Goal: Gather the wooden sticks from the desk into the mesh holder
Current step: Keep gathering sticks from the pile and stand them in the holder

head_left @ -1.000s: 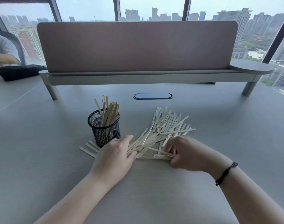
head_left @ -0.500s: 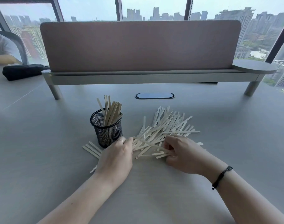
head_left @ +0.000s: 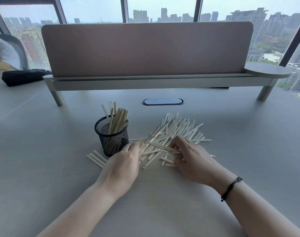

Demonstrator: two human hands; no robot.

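Head view shows us a bunch of sticks standing in the mesh holder (head_left: 112, 134), most wooden sticks (head_left: 176, 132) piled right of it, our right hand (head_left: 193, 159) pinching several, left hand (head_left: 123, 165) flat, loose.

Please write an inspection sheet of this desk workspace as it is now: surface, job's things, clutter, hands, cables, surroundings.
Surface: grey desk, matte.
Job's things: black mesh holder upright, with several sticks standing in it; loose pile of wooden sticks to its right; a few stray sticks at its near left.
Clutter: black pouch at far left.
Hands: left hand lies at the pile's left edge, beside the holder; right hand has fingers curled on sticks.
Cables: nothing seen; an oval cable port sits closed.
Surroundings: pink divider screen, round side shelf, windows onto a city, another person's sleeve at far left.
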